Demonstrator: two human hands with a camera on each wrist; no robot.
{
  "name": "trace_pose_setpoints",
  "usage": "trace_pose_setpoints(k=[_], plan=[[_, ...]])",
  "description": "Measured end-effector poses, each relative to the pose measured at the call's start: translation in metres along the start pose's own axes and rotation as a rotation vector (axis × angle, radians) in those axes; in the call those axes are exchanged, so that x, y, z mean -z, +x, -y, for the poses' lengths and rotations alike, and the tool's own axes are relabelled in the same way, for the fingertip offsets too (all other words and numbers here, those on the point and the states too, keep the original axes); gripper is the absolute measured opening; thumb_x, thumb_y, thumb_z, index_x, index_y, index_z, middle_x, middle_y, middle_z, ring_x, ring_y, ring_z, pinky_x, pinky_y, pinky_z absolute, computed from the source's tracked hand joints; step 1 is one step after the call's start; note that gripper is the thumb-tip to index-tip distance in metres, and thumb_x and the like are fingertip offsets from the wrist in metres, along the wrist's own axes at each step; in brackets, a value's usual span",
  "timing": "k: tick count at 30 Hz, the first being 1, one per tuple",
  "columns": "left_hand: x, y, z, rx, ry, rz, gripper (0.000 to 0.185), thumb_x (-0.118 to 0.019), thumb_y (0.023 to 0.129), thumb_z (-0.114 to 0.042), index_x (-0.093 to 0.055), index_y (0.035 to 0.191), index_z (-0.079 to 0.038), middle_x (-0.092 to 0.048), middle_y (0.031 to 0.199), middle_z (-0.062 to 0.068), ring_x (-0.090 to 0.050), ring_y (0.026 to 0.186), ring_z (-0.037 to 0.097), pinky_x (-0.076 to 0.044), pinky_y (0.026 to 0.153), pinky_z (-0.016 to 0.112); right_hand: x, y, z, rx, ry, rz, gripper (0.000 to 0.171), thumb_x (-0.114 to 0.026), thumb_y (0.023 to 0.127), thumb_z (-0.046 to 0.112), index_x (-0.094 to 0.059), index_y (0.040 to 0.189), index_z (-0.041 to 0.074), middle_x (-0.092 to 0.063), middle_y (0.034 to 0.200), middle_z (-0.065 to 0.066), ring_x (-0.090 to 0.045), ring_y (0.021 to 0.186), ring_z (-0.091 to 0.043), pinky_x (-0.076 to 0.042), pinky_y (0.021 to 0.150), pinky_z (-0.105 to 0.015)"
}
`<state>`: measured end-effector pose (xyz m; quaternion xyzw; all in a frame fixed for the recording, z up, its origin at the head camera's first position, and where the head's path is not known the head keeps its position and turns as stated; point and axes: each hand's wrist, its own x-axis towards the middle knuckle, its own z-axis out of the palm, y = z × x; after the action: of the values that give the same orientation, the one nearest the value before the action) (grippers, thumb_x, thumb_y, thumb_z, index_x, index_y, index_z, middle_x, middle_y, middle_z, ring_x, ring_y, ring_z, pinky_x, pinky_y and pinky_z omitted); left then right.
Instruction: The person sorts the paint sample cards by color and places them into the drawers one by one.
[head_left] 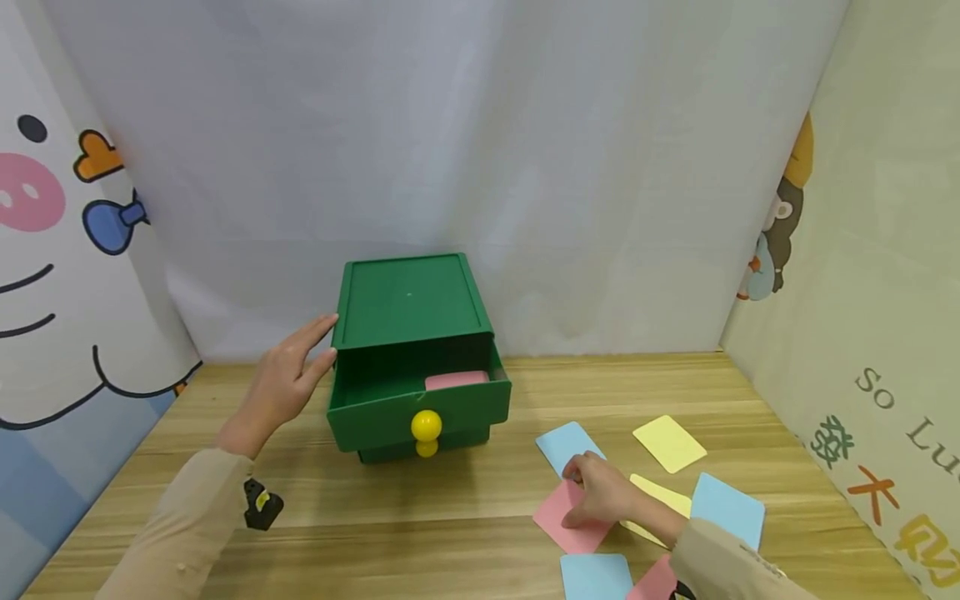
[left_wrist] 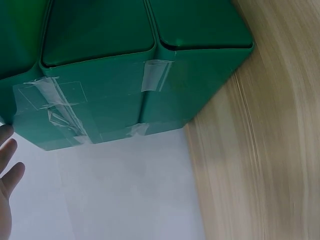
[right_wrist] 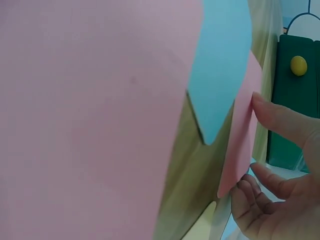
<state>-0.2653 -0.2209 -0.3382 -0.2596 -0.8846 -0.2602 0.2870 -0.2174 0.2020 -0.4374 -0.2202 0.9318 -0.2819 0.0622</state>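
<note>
A green drawer box [head_left: 408, 304] with a yellow knob [head_left: 426, 426] stands on the wooden table [head_left: 420, 517]. Its upper drawer is pulled out, and a pink card [head_left: 456, 381] lies inside. My left hand [head_left: 318, 342] is beside the box's left wall with straight fingers; whether it touches the wall I cannot tell. In the left wrist view the box [left_wrist: 125, 65] shows clear tape strips, with my fingertips [left_wrist: 7, 165] at the left edge. My right hand [head_left: 581, 492] lies on a pink card [head_left: 573, 529] on the table. The right wrist view shows thumb and fingers [right_wrist: 272, 117] pinching that card's [right_wrist: 240, 145] edge.
Several loose cards lie around my right hand: blue [head_left: 566, 446], yellow [head_left: 669, 442], blue [head_left: 727, 508], blue [head_left: 596, 577], pink [head_left: 656, 581]. White and cartoon-printed backdrops wall in the table at the back and on both sides. A black wrist camera [head_left: 261, 504] sits on my left sleeve.
</note>
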Motion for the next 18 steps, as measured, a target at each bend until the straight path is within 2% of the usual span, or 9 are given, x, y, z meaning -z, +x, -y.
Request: trace_pose_setpoints(k=[7, 10, 11, 17, 18], plan=[[-0.002, 0.001, 0.002, -0.008, -0.009, -0.019, 0.045, -0.047, 0.096, -0.019, -0.041, 0.135, 0.002, -0.042, 0.134, 0.025, -0.041, 0.120, 0.043, -0.035, 0.094, 0.058, -0.003, 0.002, 0.002, -0.100, 0.073, -0.055, 0.049, -0.085, 0.048, 0.003, -0.059, 0.089, -0.004, -0.050, 0.078, -0.007, -0.044, 0.070, -0.017, -0.040, 0.058, -0.024], [-0.002, 0.001, 0.002, -0.009, -0.007, -0.022, 0.045, -0.047, 0.096, -0.019, -0.041, 0.135, 0.002, -0.042, 0.134, 0.025, -0.041, 0.120, 0.043, -0.036, 0.094, 0.058, -0.006, 0.004, -0.003, -0.098, 0.104, -0.077, 0.049, -0.085, 0.048, 0.002, -0.058, 0.088, -0.003, -0.049, 0.076, -0.007, -0.044, 0.069, -0.017, -0.040, 0.058, -0.026], [-0.002, 0.001, 0.001, -0.009, -0.008, -0.021, 0.045, -0.047, 0.096, -0.019, -0.041, 0.135, 0.002, -0.042, 0.134, 0.025, -0.041, 0.120, 0.043, -0.036, 0.094, 0.058, -0.008, 0.005, -0.008, -0.061, 0.102, -0.086, 0.047, -0.085, 0.049, 0.003, -0.057, 0.087, -0.004, -0.049, 0.076, -0.006, -0.044, 0.068, -0.016, -0.040, 0.057, -0.025], [-0.002, 0.000, 0.000, -0.012, -0.013, -0.012, 0.046, -0.047, 0.096, -0.021, -0.041, 0.135, 0.001, -0.042, 0.134, 0.026, -0.041, 0.120, 0.043, -0.036, 0.093, 0.058, -0.004, 0.006, -0.010, -0.081, 0.175, -0.042, 0.040, -0.081, 0.054, -0.002, -0.058, 0.087, -0.005, -0.053, 0.073, -0.006, -0.047, 0.066, -0.015, -0.043, 0.055, -0.024], [-0.002, 0.000, 0.000, -0.014, -0.015, -0.014, 0.046, -0.047, 0.096, -0.021, -0.041, 0.135, 0.001, -0.042, 0.134, 0.026, -0.041, 0.120, 0.043, -0.036, 0.093, 0.058, -0.001, 0.006, -0.005, -0.119, 0.202, -0.021, 0.039, -0.079, 0.054, -0.006, -0.058, 0.087, -0.005, -0.053, 0.073, -0.006, -0.048, 0.067, -0.016, -0.044, 0.055, -0.025]])
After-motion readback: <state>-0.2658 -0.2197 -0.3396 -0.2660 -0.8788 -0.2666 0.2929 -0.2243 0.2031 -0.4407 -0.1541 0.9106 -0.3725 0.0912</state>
